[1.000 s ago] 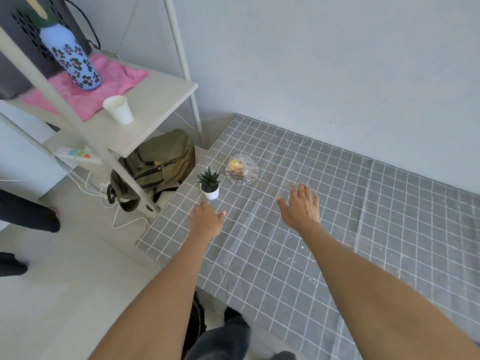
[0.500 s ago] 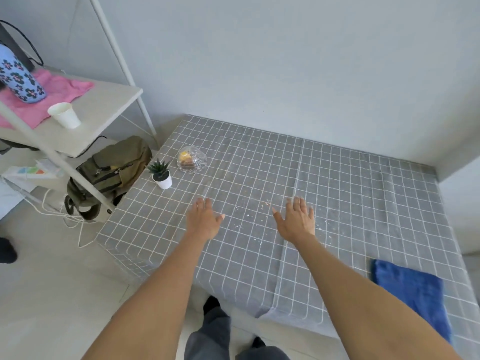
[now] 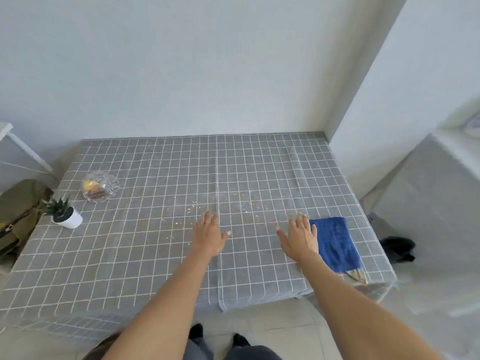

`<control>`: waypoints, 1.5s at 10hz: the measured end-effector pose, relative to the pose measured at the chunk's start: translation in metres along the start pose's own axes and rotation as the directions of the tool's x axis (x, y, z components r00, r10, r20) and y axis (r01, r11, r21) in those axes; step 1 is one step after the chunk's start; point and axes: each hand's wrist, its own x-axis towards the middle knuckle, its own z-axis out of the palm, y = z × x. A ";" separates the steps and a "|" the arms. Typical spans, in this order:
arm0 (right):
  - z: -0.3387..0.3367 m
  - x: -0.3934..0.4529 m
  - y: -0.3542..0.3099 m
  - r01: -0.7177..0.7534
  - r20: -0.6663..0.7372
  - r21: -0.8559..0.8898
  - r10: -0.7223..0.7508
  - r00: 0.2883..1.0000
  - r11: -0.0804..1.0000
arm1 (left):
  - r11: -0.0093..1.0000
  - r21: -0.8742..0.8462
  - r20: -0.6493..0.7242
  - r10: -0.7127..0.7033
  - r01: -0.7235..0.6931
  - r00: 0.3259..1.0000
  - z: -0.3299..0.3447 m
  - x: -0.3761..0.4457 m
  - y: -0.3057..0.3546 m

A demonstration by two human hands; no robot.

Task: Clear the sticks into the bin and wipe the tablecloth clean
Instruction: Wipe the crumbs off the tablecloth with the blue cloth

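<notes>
A grey tablecloth with a white grid covers the table. Small pale crumbs or droplets speckle its middle, just beyond my fingers. A folded blue cloth lies at the right front of the table. Several thin sticks poke out from under its near end. My left hand is flat and open over the cloth's middle, holding nothing. My right hand is open too, palm down, its outer edge next to the blue cloth. No bin is in view.
A glass bowl with yellow and brown contents and a small potted succulent stand at the table's left. An olive backpack lies on the floor at left. A dark object sits on the floor at right.
My view has swung right, so the whole table and blue cloth now show. Both hands stay open over the table, the right one now beside the blue cloth.
</notes>
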 end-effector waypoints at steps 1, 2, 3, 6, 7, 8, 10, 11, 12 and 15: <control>0.009 -0.007 0.030 -0.078 0.012 0.012 0.078 0.997 0.997 | 0.995 0.010 0.019 0.095 -0.095 0.995 0.015 0.004 0.026; 0.018 -0.010 0.050 -0.138 0.017 0.028 0.137 0.990 0.990 | 0.983 0.025 0.005 0.181 -0.181 0.984 0.034 0.006 0.046; 0.026 -0.009 0.063 -0.157 0.033 0.036 0.155 0.987 0.987 | 0.979 0.030 0.014 0.204 -0.204 0.979 0.060 0.003 0.058; 0.050 -0.005 0.070 -0.204 -0.048 0.118 0.211 0.976 0.972 | 0.984 0.012 -0.208 0.178 -0.180 0.962 0.118 0.000 0.051; 0.054 -0.002 0.066 -0.263 -0.089 0.141 0.276 0.957 0.955 | 0.983 0.006 -0.249 0.180 -0.184 0.952 0.121 0.000 0.049; 0.061 -0.002 0.068 -0.342 -0.102 0.179 0.363 0.926 0.923 | 0.982 -0.009 -0.258 0.182 -0.191 0.949 0.121 -0.001 0.050; 0.069 0.001 0.068 -0.350 -0.138 0.180 0.376 0.916 0.919 | 0.983 -0.012 -0.257 0.174 -0.184 0.951 0.123 -0.001 0.049; 0.068 0.001 0.067 -0.356 -0.156 0.220 0.393 0.906 0.908 | 0.984 -0.002 -0.256 0.173 -0.179 0.951 0.123 -0.001 0.049; 0.062 0.003 0.069 -0.361 -0.198 0.263 0.416 0.888 0.895 | 0.982 -0.008 -0.257 0.178 -0.186 0.950 0.122 -0.001 0.049; 0.048 0.009 0.070 -0.257 -0.271 0.580 0.480 0.834 0.773 | 0.979 -0.010 -0.152 0.198 -0.202 0.968 0.113 -0.001 0.048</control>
